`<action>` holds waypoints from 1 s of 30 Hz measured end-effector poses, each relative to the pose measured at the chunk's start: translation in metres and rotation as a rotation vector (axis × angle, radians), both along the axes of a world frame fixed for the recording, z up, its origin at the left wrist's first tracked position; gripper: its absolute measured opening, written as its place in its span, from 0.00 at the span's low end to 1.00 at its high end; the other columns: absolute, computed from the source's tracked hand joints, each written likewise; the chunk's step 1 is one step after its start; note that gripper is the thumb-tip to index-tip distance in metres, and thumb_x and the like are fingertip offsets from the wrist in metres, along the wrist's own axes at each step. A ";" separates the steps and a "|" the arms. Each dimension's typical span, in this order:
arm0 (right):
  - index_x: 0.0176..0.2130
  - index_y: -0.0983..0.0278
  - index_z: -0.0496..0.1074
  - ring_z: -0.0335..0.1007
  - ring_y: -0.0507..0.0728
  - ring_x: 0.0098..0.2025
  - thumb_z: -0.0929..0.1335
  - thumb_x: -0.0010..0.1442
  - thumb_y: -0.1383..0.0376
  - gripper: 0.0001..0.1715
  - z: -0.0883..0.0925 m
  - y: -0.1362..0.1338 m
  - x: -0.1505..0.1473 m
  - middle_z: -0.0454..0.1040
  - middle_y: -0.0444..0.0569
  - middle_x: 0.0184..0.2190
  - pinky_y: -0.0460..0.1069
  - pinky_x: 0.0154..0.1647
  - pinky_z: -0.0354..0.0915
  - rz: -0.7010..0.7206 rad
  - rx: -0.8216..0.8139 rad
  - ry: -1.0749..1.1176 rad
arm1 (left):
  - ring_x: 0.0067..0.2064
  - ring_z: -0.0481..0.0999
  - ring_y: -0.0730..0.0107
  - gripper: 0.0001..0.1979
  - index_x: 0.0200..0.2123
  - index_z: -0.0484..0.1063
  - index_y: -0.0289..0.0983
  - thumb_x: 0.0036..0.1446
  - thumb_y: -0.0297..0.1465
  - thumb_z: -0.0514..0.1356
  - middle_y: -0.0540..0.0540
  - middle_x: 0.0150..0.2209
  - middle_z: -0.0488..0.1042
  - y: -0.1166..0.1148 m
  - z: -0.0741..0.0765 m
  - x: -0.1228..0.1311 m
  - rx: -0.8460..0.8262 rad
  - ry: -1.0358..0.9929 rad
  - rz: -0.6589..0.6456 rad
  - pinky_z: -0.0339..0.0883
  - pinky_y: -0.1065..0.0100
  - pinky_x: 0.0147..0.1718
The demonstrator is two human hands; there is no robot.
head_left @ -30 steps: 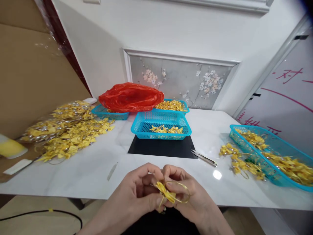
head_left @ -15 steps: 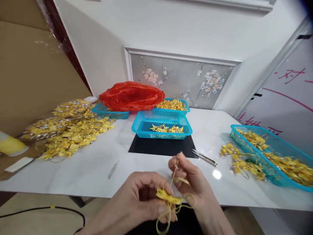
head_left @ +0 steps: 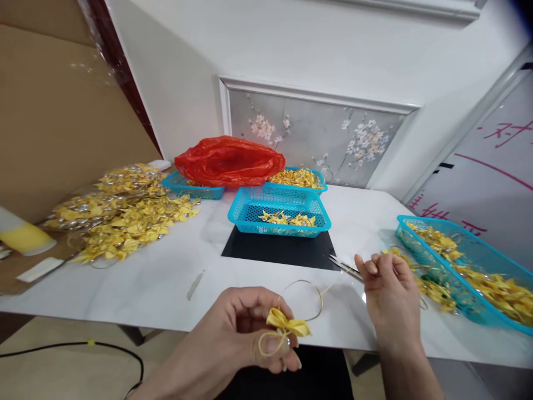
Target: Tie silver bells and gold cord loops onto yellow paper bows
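Note:
My left hand (head_left: 250, 333) pinches a yellow ribbon bow (head_left: 287, 323) between thumb and fingers. A shiny silvery bead (head_left: 285, 345) hangs beneath the bow. Thin yellow cord (head_left: 321, 303) loops out to the right of it, and a smaller loop lies over my thumb. My right hand (head_left: 391, 289) is raised farther right with fingers curled closed; whether the cord's end or anything else is in them I cannot make out. Just left of those fingers lie small metal scissors (head_left: 342, 265) on the table, their handle end partly covered by the hand.
A blue basket (head_left: 244, 225) with several yellow bows stands on a black mat (head_left: 266, 249). To the right is a longer blue basket (head_left: 416, 253); loose bows (head_left: 437, 293) lie beside it. A bow pile (head_left: 133, 228) is left; a red plastic bag (head_left: 229, 161) covers baskets behind.
My right hand has moved away from the bow, rightward toward the basket side. The cord now spreads in a wider loop. My left hand keeps its hold on the bow.

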State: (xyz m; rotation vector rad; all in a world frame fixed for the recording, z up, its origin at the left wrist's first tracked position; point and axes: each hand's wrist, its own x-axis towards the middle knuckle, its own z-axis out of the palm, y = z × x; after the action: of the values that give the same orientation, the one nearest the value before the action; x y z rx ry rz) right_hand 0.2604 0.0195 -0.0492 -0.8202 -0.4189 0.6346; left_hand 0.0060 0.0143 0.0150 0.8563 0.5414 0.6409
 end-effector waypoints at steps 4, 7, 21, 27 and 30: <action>0.30 0.63 0.65 0.60 0.44 0.24 0.75 0.54 0.56 0.19 -0.004 -0.002 0.003 0.65 0.36 0.27 0.53 0.45 0.76 -0.058 -0.062 -0.173 | 0.26 0.82 0.75 0.07 0.32 0.81 0.35 0.47 0.28 0.73 0.48 0.25 0.82 0.001 0.001 0.000 0.004 0.025 -0.008 0.72 0.83 0.24; 0.30 0.63 0.65 0.58 0.44 0.24 0.73 0.56 0.54 0.19 -0.008 -0.001 0.010 0.64 0.35 0.26 0.57 0.50 0.73 -0.151 -0.123 -0.313 | 0.26 0.82 0.75 0.08 0.31 0.81 0.35 0.46 0.28 0.74 0.48 0.25 0.82 0.001 0.000 -0.001 -0.007 0.024 -0.007 0.72 0.83 0.24; 0.31 0.65 0.70 0.73 0.58 0.32 0.71 0.55 0.49 0.21 -0.021 -0.016 0.044 0.69 0.43 0.23 0.51 0.34 0.64 -0.339 -0.531 -0.650 | 0.25 0.80 0.78 0.09 0.31 0.80 0.36 0.45 0.30 0.74 0.48 0.24 0.82 0.000 0.000 -0.004 0.026 0.029 0.026 0.70 0.84 0.23; 0.42 0.61 0.65 0.70 0.53 0.25 0.71 0.55 0.48 0.24 -0.002 -0.021 0.018 0.68 0.40 0.26 0.48 0.27 0.66 -0.206 -0.412 -0.615 | 0.28 0.79 0.76 0.10 0.35 0.78 0.36 0.48 0.30 0.73 0.49 0.26 0.81 0.001 0.001 -0.004 0.085 0.121 0.043 0.70 0.80 0.27; 0.44 0.58 0.65 0.64 0.50 0.20 0.71 0.58 0.52 0.19 0.018 -0.035 -0.018 0.65 0.37 0.23 0.46 0.22 0.65 0.114 -0.312 -0.620 | 0.29 0.78 0.76 0.12 0.38 0.75 0.38 0.51 0.30 0.71 0.50 0.29 0.81 0.000 0.004 -0.002 0.147 0.189 0.048 0.69 0.77 0.30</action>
State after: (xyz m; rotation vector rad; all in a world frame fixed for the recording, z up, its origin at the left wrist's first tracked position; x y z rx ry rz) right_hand 0.2419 -0.0156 -0.0317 -1.3014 -0.9501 0.5478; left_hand 0.0042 0.0145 0.0193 1.0513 0.6938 0.6528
